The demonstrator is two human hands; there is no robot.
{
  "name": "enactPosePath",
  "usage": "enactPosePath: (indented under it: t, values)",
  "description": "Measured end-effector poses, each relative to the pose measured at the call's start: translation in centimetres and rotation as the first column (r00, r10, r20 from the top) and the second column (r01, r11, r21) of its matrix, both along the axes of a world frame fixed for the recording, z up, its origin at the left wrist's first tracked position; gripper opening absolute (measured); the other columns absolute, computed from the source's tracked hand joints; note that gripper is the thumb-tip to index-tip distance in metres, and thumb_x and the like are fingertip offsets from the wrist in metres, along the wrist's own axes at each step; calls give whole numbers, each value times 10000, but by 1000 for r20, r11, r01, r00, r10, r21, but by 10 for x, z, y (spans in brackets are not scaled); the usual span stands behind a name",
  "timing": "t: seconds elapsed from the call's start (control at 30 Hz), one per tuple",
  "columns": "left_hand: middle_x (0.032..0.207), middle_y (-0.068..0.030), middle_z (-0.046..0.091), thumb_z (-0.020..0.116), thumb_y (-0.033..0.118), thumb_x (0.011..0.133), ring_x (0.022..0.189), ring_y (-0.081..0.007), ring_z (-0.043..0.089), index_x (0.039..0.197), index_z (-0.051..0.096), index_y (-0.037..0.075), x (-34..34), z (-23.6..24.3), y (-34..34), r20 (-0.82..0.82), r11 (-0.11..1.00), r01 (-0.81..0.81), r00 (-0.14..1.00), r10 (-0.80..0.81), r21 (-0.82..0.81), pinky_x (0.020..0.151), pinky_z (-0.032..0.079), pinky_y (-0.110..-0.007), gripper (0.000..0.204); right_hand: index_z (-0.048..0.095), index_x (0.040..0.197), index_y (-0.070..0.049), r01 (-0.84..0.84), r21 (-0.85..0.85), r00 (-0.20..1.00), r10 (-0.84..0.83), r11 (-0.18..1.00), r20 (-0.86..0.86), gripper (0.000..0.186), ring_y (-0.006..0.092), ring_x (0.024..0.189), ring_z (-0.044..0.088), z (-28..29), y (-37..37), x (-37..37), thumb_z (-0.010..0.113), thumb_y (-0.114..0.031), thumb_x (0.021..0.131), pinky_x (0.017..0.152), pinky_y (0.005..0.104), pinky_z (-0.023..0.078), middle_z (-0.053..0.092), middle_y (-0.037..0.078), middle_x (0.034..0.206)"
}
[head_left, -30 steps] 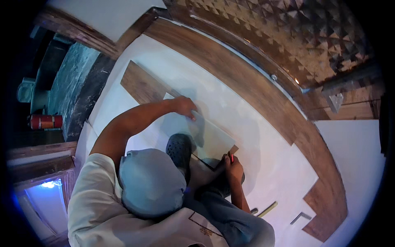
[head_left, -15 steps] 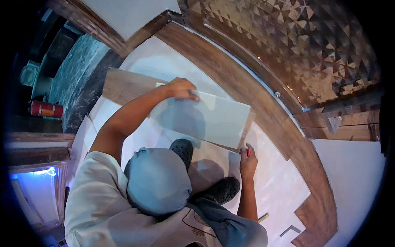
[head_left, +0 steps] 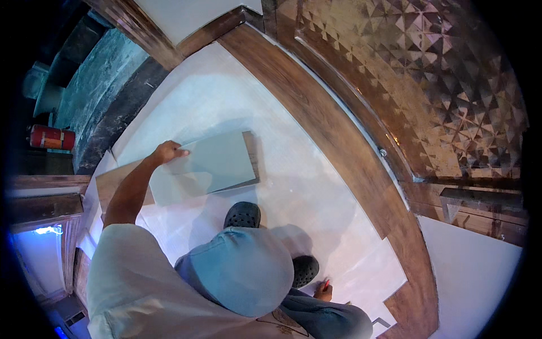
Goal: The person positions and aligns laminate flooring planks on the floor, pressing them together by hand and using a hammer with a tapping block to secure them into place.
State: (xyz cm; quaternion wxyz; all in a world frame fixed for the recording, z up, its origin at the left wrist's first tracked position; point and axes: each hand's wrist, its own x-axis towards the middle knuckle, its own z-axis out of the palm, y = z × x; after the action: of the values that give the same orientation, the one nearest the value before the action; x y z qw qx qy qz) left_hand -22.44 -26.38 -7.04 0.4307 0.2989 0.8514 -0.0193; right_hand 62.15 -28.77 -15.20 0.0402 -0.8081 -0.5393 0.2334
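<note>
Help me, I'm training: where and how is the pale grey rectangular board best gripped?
Likely grip the board by its free long edge, from the near side; the left hand holds the far edge, and a brown wood-grain plank juts past the right end.

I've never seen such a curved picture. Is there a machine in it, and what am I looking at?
No robot here: just a person working bare-handed. A wide fisheye camera on the person's head looks down, so straight edges seem bent. The left hand grips a pale board, which overlaps a wood-patterned plank. The right hand holds a red object, too small to identify. Beneath is a whitish floor, bordered on one side by brown planks. Also in view: dark clogs and an L-shaped tool.
</note>
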Motion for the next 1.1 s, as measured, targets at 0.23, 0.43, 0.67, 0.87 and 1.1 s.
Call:
enactPosePath:
  t: [0.23,0.43,0.67,0.87,1.1]
  values:
    - [925,-183,756,697,750,792,911,-322,723,1041,795,48,-3,-26,-75,-27,990,-141,990,142,19,856,538,-408,751,651,934,-15,-205,-249,973,171,946,-151,309,222,609,682,8,19,20,647,-320,985,582,399,545,712,134,724]
    - [926,-175,754,630,774,831,924,-326,720,1062,781,67,11,-51,-75,20,985,-122,992,121,123,858,534,-440,759,667,986,-21,-135,-348,960,36,928,-278,277,177,611,705,3,67,52,589,-283,1035,541,338,568,731,114,731]
    - [941,-171,742,427,551,1053,939,-356,713,972,770,114,-2,-28,-37,-338,864,499,804,-489,-65,827,540,-502,561,667,993,-16,-184,-270,948,98,945,-304,291,189,622,704,66,132,19,576,-288,1043,565,325,573,731,117,748]
    - [1011,-168,689,616,302,991,1024,-360,649,902,666,56,-2,-58,83,-680,634,650,687,-256,418,953,502,-466,266,688,978,10,-371,-131,900,322,919,-294,302,237,736,707,111,213,-30,571,-255,1062,667,372,551,732,131,809]
    - [1565,-189,439,536,376,1037,1468,-354,378,1453,527,30,68,-105,247,-560,604,442,828,8,663,1250,276,-442,541,664,899,21,-766,13,639,763,643,-102,189,437,792,679,157,310,-119,628,-141,990,669,479,527,681,247,857]
